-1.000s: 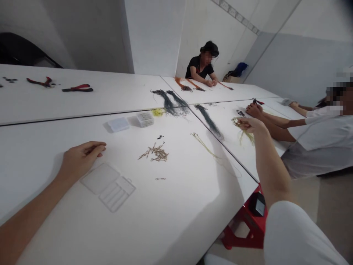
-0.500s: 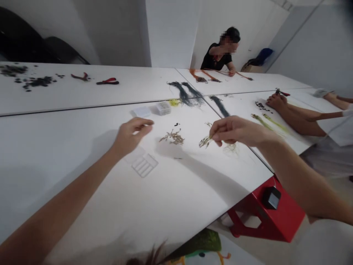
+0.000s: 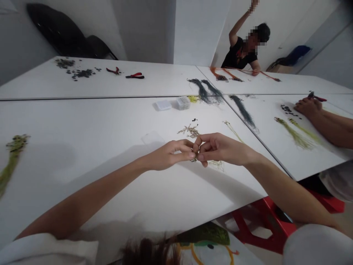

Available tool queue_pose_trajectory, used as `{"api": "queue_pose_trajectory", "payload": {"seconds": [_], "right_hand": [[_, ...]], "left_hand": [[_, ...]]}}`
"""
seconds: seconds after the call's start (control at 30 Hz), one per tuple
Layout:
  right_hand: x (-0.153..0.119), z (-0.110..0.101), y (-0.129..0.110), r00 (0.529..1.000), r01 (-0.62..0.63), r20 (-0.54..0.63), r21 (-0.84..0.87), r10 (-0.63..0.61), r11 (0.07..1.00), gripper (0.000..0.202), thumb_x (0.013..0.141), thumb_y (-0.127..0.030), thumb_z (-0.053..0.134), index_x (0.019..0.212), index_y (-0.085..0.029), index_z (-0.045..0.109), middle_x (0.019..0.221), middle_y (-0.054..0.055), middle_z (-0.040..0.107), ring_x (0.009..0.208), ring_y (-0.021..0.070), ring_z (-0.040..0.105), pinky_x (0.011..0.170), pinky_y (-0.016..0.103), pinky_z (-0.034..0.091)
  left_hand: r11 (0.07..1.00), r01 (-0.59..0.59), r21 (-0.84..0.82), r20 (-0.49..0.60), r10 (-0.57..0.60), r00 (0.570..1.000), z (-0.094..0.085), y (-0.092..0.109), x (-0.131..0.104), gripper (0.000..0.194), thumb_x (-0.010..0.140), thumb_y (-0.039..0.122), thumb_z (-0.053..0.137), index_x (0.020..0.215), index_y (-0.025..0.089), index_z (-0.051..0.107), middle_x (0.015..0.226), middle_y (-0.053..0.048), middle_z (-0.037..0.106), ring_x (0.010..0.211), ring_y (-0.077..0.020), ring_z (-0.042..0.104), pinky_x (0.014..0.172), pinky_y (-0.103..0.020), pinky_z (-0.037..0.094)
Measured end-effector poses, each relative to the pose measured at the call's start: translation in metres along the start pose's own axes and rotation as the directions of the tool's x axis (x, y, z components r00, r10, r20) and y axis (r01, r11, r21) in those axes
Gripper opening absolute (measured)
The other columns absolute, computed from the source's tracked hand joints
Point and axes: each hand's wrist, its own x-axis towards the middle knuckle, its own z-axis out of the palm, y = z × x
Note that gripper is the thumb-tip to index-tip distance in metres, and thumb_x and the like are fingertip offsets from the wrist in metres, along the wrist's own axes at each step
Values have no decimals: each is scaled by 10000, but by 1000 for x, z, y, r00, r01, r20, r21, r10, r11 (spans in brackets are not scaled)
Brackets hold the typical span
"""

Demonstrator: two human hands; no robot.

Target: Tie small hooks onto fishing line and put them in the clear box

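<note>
My left hand (image 3: 172, 154) and my right hand (image 3: 220, 149) meet above the white table (image 3: 116, 206). Between their fingertips is a small bunch of stringed pieces (image 3: 193, 159), mostly hidden by the fingers. Pale yellow-green threads (image 3: 217, 164) trail below my right hand. Both hands have thumb and fingers closed on the bunch. Just behind them lies a loose pile of thin brownish pieces (image 3: 189, 130), with a few dark bits (image 3: 194, 119) beyond it. A thin yellow-green strand (image 3: 233, 131) lies behind my right hand.
Clear plastic boxes (image 3: 183, 103) stand behind the pile. Dark green thread bundles (image 3: 242, 110) lie farther right, a yellow-green bundle (image 3: 17, 147) at far left. Pliers (image 3: 135, 76) rest on the back table. Another person's hands (image 3: 309, 106) are at right; a person (image 3: 239, 55) sits opposite.
The view has turned left. My left hand has come over to my right hand, and its fingers now close on the bunch. The person opposite has raised an arm.
</note>
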Motion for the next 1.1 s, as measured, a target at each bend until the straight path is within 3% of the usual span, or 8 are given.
{"api": "queue_pose_trajectory", "payload": {"seconds": [0.2, 0.43, 0.63, 0.87, 1.0, 1.1], "right_hand": [[0, 1, 0, 1000, -15, 26, 18, 14, 1000, 190, 814, -278, 710, 922, -180, 589, 675, -15, 618, 651, 133, 581, 606, 267, 379], [0, 3, -1, 1000, 1, 8, 50, -2, 999, 188, 816, -290, 705, 912, -185, 582, 684, -5, 641, 659, 135, 579, 597, 266, 377], [-4, -1, 2, 1000, -19, 1, 39, 19, 999, 263, 820, -365, 709, 966, -177, 599, 647, -11, 632, 472, 71, 340, 461, 252, 232], [-29, -9, 18, 993, -103, -52, -23, 101, 994, 359, 897, -474, 591, 1081, -170, 641, 658, 1, 617, 438, 65, 267, 416, 258, 193], [-52, -7, 33, 982, -144, -125, -25, 140, 989, 378, 907, -492, 564, 1071, -170, 672, 646, 3, 588, 444, 71, 257, 422, 264, 188], [-71, -3, 46, 965, -160, -212, -19, 152, 987, 375, 921, -491, 541, 1023, -162, 688, 611, 4, 551, 470, 84, 289, 450, 268, 206]], "left_hand": [[999, -28, -35, 59, 30, 998, 4, 1, -1, 306, 982, 365, 459, 1127, 281, 715, 1109, -73, 560, 1082, -201, 532, 985, -375, 449], [996, -28, -81, 43, 31, 999, 9, -3, 1, 304, 962, 402, 497, 1139, 277, 710, 1127, -83, 558, 1023, -194, 565, 940, -374, 483], [999, 34, 4, 9, -34, 999, 4, -5, 2, 280, 937, 425, 528, 1023, 248, 728, 1077, -70, 577, 928, -171, 580, 887, -357, 499], [946, 44, 320, -22, -39, 999, -21, 6, 6, 307, 950, 445, 487, 965, 247, 720, 1187, -54, 594, 997, -199, 573, 819, -317, 449], [815, -53, 577, 41, 36, 998, -30, 8, 18, 311, 965, 402, 455, 936, 242, 720, 1173, -63, 595, 1072, -235, 527, 938, -381, 370], [660, -158, 734, 112, 112, 987, -31, -1, 37, 325, 982, 350, 418, 927, 231, 715, 1185, -83, 584, 1110, -253, 497, 980, -425, 311]]}}
